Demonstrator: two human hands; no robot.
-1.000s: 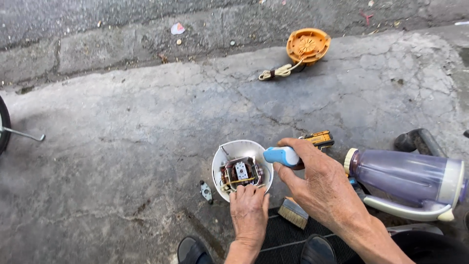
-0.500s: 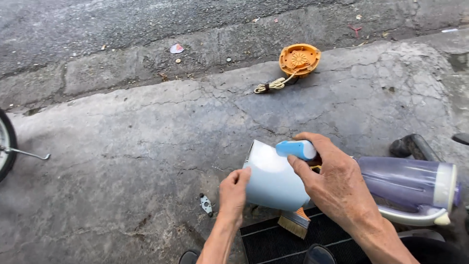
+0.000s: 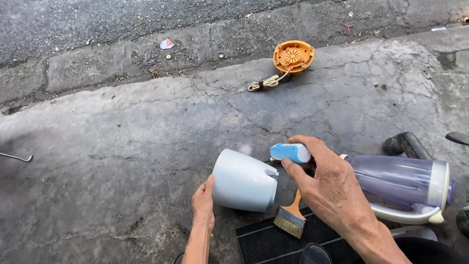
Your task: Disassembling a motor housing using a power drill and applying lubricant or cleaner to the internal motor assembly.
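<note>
Far left: thin bent metal rod (image 3: 17,157) on the cracked concrete ground (image 3: 122,146). Left hand (image 3: 203,205) cups the white plastic cone-shaped housing (image 3: 243,180), tipped on its side above the ground, fingers wrapped on its rim. Wooden-handled paintbrush (image 3: 292,216) lies on a black ribbed mat (image 3: 273,242). Right hand (image 3: 332,188) is closed round a blue-and-white handled tool (image 3: 290,152) at the housing's opening. Judgement: steady the housing firmly; keep the tool aligned. Right: clear purple-tinted blender jug (image 3: 400,183). Far back: orange round base with coiled cord (image 3: 293,56).

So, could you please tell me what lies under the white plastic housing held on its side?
Below the white plastic housing lie a wooden-handled paintbrush and a black ribbed mat on the concrete. The left hand holds it; its inside faces away, unseen.
</note>
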